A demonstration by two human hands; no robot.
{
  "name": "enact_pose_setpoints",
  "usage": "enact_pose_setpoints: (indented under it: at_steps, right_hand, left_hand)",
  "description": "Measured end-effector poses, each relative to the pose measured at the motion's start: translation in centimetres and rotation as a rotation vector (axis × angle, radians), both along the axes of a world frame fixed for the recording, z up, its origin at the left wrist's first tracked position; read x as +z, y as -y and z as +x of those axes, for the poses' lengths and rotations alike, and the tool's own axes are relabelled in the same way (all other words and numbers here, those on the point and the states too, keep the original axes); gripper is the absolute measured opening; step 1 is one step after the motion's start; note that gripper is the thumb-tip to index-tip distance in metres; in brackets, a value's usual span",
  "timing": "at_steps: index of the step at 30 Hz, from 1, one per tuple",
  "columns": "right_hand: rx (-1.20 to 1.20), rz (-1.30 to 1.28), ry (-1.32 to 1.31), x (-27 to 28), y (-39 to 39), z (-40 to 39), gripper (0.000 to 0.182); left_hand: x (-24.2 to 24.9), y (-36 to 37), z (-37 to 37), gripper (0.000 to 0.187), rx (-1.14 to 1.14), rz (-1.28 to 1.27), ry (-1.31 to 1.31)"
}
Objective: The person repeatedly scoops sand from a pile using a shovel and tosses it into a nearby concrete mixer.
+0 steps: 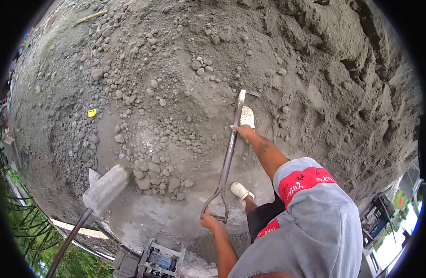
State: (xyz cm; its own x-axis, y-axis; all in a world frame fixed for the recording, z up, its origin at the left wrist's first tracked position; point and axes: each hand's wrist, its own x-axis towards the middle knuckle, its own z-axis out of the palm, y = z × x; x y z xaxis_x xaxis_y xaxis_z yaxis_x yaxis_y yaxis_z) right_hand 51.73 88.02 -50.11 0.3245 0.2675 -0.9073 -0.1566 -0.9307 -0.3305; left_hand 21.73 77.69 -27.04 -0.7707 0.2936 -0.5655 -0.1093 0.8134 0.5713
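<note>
A long metal-shafted shovel (pixel 228 157) lies diagonally across the middle of the head view, its blade seen nearly edge-on at the top. My left hand (pixel 213 221) is closed around the loop-shaped handle at its lower end. Higher up, my right hand (pixel 244 131) grips the shaft below the pale blade socket. A pale clog (pixel 246 116) on one foot shows beside the socket, and the other clog (pixel 240 190) is right of the lower shaft. Grey soil and stones (pixel 157 171) lie left of the shovel.
At lower left is a pale, block-like tool head (pixel 106 187) on a dark pole (pixel 69 243). A small yellow object (pixel 91 112) lies on gravel, and a stick (pixel 90 17) at upper left. Rough soil (pixel 333 74) rises at right. Metal equipment (pixel 162 259) stands at the bottom.
</note>
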Motion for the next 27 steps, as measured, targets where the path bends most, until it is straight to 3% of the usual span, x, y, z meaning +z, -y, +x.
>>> enact_pose_setpoints:
  at_steps: [1,3,4,7,8,11,20,23,24,27]
  right_hand:
    - [0.000,-0.013,-0.019,-1.0,-0.7,-0.2,0.053]
    - [-0.825,0.074,-0.399,-1.1,-3.0,0.0,0.029]
    - [-0.808,0.034,-0.391,-0.4,-3.4,-0.2,0.011]
    - [-0.734,-0.067,-0.374,-2.7,-1.2,-1.0,0.013]
    - [-0.725,-0.055,-0.367,-3.3,-0.6,-0.8,0.013]
    - [-0.683,-0.056,-0.373,-2.2,2.1,-3.3,0.012]
    - [-0.751,0.083,-0.251,11.4,9.1,-8.2,0.011]
    - [-0.770,0.143,-0.217,12.9,12.9,-11.1,0.009]
    - [-0.713,0.062,-0.187,17.0,13.5,-12.2,0.008]
    - [-0.830,0.191,-0.252,17.9,17.0,-16.1,0.008]
  left_hand:
    - [0.9,0.5,0.8,0.017,0.029,-0.011,-0.024]
    - [0.2,2.3,1.7,0.020,-0.007,-0.049,-0.122]
    - [0.3,3.2,1.4,0.023,-0.050,-0.089,-0.205]
    - [-0.8,6.0,1.3,0.030,-0.087,-0.184,-0.265]
    - [0.0,6.0,2.0,0.036,0.027,-0.219,-0.241]
    - [1.4,8.1,-0.3,0.040,0.010,-0.210,-0.158]
    - [2.2,19.5,-12.3,0.032,-0.031,-0.156,-0.240]
    - [5.5,22.5,-16.5,0.030,-0.140,-0.082,-0.264]
    - [6.9,23.2,-17.8,0.030,-0.178,-0.060,-0.268]
    - [11.6,24.1,-21.8,0.028,-0.285,0.008,-0.294]
